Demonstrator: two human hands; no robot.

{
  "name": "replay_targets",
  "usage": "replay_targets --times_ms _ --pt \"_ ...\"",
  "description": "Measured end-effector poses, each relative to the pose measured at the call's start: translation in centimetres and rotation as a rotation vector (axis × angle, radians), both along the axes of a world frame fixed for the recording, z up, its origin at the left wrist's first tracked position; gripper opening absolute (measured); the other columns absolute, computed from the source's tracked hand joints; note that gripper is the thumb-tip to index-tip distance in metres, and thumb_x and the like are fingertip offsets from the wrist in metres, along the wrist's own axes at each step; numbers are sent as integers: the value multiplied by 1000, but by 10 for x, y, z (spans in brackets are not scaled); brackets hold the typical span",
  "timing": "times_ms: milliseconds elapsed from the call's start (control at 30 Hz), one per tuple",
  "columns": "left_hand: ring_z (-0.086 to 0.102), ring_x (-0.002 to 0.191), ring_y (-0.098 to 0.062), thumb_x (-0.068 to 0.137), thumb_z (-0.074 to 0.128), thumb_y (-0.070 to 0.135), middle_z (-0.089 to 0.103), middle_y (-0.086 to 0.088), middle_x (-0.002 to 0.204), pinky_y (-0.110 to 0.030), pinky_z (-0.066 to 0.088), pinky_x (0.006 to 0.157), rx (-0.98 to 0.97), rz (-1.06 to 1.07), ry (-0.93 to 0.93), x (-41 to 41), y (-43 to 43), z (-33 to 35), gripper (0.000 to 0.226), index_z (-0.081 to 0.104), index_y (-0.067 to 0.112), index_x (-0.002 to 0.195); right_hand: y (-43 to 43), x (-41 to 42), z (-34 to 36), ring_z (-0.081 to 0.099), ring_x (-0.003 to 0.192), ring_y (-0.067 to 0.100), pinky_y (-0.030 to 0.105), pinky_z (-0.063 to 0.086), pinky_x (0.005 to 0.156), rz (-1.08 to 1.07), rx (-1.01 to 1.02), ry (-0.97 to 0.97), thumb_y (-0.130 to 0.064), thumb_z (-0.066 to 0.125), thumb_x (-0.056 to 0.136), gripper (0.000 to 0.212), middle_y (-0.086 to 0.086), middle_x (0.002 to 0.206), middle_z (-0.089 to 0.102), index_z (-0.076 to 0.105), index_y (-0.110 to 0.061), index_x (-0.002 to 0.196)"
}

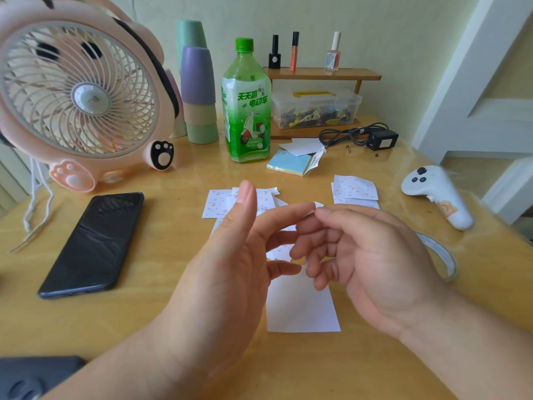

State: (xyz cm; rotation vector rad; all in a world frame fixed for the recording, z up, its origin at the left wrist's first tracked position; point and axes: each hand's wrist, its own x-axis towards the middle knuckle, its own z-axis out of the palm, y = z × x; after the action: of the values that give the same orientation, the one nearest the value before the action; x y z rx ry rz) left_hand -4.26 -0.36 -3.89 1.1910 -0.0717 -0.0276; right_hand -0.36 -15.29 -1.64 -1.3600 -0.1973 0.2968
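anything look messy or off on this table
Mainly the cherry-print wrappers: they lie strewn and overlapping mid-table, some with torn edges, and the right hand pinches a white scrap. A few beads sit loose by the adapter. Nothing looks spilled or broken.

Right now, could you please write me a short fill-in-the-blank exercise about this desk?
The black phone lies to the ____ of the plain white sheet.
The drink bottle has a ____ cap.
On the wooden shelf stand ____ small cosmetic bottles.
Missing words: left; green; three.
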Motion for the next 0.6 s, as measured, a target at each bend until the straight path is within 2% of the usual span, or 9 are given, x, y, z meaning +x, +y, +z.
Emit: replay_targets --times_ms 167,300,367,467,600 --pt "63 99 -17 78 42 74 73 -7 116 -49 44 93 37 10 -36 0 1 -2 78 78 15 113 1 0 1 54 52 25 29 44 42 37 45 71 -12 53 92 27 23 69 65 71 0 78" --pt "63 101 -16 75 40 74 72 -8 113 -49 45 95 76 18 -68 -1 0 -3 79 78 17 115 0 1 4 56 53 21 27 44 42 89 81 176 -27 58 75 26 17 69 65 68 -4 74" --pt "62 103 -16 76 40 73 70 -11 114 -47 46 93 83 21 -75 -1 1 -3 79 78 17 115 -1 2 4 57 54 19 26 44 43 104 91 204 -26 58 73 23 15 69 66 68 -6 73" --pt "61 101 -14 74 40 73 71 -7 111 -40 44 88 81 21 -83 -1 1 -2 79 78 16 115 -1 2 5 57 56 17 25 43 44 115 116 221 -24 59 73 19 13 69 66 67 -6 74" --pt "61 102 -14 74 40 73 72 -4 112 -40 43 89 64 10 -87 -1 2 -2 80 77 15 116 -1 1 5 58 56 17 25 43 44 117 140 217 -20 59 73 15 12 69 66 68 -8 71"
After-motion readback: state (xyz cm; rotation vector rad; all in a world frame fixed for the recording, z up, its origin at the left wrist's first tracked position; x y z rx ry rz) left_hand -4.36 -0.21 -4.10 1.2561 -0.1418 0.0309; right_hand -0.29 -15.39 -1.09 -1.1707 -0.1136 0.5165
